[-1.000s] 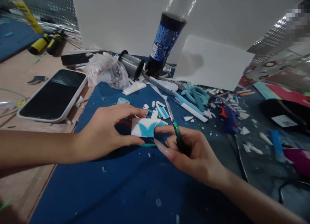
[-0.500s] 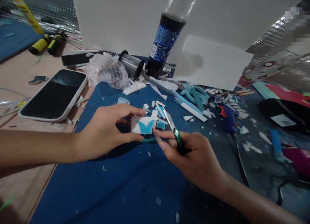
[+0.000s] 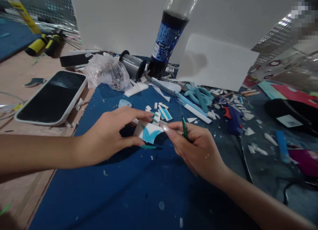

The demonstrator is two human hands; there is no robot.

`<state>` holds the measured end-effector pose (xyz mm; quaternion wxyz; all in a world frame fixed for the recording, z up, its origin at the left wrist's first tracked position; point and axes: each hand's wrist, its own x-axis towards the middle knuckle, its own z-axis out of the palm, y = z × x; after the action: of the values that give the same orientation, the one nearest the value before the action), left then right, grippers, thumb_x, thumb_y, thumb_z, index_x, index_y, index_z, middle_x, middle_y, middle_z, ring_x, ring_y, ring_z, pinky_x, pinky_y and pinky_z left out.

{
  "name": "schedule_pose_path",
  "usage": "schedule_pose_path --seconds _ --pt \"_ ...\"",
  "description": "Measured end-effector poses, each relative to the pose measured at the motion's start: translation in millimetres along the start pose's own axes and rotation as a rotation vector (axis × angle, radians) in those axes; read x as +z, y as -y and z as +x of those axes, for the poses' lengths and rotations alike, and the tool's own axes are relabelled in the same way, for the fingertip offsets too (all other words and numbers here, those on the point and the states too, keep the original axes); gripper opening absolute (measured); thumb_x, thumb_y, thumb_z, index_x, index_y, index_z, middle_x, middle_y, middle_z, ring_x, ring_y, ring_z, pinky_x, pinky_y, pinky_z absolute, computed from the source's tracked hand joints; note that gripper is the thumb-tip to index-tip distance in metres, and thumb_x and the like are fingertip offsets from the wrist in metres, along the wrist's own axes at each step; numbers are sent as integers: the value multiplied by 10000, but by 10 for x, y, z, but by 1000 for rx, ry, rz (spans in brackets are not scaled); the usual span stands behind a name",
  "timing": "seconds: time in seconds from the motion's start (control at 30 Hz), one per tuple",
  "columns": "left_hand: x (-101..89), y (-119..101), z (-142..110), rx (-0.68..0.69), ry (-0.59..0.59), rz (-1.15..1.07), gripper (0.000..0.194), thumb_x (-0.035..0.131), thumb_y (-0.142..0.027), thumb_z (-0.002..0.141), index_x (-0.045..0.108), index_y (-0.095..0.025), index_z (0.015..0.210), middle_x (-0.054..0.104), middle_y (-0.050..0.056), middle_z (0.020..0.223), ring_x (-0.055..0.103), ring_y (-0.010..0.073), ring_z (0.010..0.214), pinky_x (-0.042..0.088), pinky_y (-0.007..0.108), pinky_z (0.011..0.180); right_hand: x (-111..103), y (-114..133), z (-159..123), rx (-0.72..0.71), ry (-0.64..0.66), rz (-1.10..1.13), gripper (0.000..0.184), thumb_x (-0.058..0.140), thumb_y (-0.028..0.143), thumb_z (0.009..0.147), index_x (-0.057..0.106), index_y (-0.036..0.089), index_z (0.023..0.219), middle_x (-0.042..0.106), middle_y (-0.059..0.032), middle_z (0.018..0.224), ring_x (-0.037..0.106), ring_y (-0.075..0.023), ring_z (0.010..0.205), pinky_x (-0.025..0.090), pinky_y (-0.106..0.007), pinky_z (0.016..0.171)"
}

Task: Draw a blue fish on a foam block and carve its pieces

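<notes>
My left hand (image 3: 111,134) pinches a small white foam piece (image 3: 148,132) with a blue painted shape, thumb below and fingers above, lifting it tilted off the blue cutting mat (image 3: 111,190). My right hand (image 3: 196,147) is closed around a green-handled craft knife (image 3: 184,128) whose blade points up and away, and its fingertips touch the right edge of the foam piece. White and blue offcuts (image 3: 161,112) lie just beyond both hands.
A phone (image 3: 51,97) lies at the left off the mat. A cola bottle (image 3: 167,37), a grey spool (image 3: 132,67), a plastic bag (image 3: 106,72), blue scissors (image 3: 201,95), a blue glue gun (image 3: 235,119) and a white sheet (image 3: 218,62) crowd the far side.
The foam piece has tipped up off the mat and turned. My right hand moved left toward it, and the knife swung more upright.
</notes>
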<state>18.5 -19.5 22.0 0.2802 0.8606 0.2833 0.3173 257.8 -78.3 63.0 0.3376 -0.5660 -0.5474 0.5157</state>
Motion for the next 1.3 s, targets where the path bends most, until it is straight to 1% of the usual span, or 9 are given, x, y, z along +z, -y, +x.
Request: schedule_pose_path --seconds 0.1,0.27,0.4,0.7,0.83,0.97,1.1,1.2,1.3 --pt "10 -22 1 120 5 82 275 638 -372 1093 672 -220 1321 798 94 1164 771 241 1074 636 298 888 14 -10 -11 -13 13 1 360 692 526 990 702 174 916 433 103 466 308 -55 323 200 -257 355" --pt "31 -53 7 201 12 68 189 538 -219 1120 683 -234 1241 789 74 1054 786 199 951 633 247 809 -30 -51 22 -43 35 34 392 699 587 966 652 198 946 421 105 497 324 -69 340 197 -248 350" --pt "12 -57 11 147 5 57 193 543 -230 1114 664 -225 1264 780 78 1103 780 183 907 635 229 773 -69 -51 74 -114 46 -59 335 840 396 846 635 194 1017 375 130 543 311 -66 451 261 -237 449" --pt "-16 -39 14 -3 -91 -35 183 641 -322 1085 751 -257 1215 695 75 1188 728 158 879 598 179 628 -21 7 40 81 244 107 253 780 346 809 638 173 927 323 146 522 260 -54 461 240 -236 462" --pt "-39 -17 37 72 -37 -13 237 564 -294 1125 774 -247 1224 706 90 1172 735 212 1037 649 279 836 15 -70 18 155 173 109 276 777 425 857 642 189 903 349 147 473 260 -48 387 213 -229 414" --pt "-17 -26 23 177 26 65 369 629 -447 1091 682 -204 1363 699 140 1272 721 266 1166 637 371 1007 24 -78 5 166 144 100 290 777 445 864 645 197 935 392 141 442 316 -59 331 186 -219 374" --pt "57 -52 -21 242 -7 180 289 586 -270 1116 607 -210 1398 721 127 1256 734 243 1160 642 336 986 40 -22 -21 193 164 112 315 814 458 848 633 203 892 372 146 451 302 -50 321 196 -214 346" --pt "75 -81 -41 273 -24 191 243 534 -210 1128 607 -211 1359 738 109 1206 746 225 1121 644 305 959 21 -13 -33 110 178 116 381 768 570 909 625 217 890 385 134 451 299 -60 306 216 -234 333" --pt "45 -103 -40 243 -13 135 237 558 -283 1129 616 -213 1348 724 103 1208 750 210 1063 644 277 928 -51 -41 -9 -168 58 7 488 593 689 1020 651 222 888 439 84 481 341 -85 349 273 -271 378"
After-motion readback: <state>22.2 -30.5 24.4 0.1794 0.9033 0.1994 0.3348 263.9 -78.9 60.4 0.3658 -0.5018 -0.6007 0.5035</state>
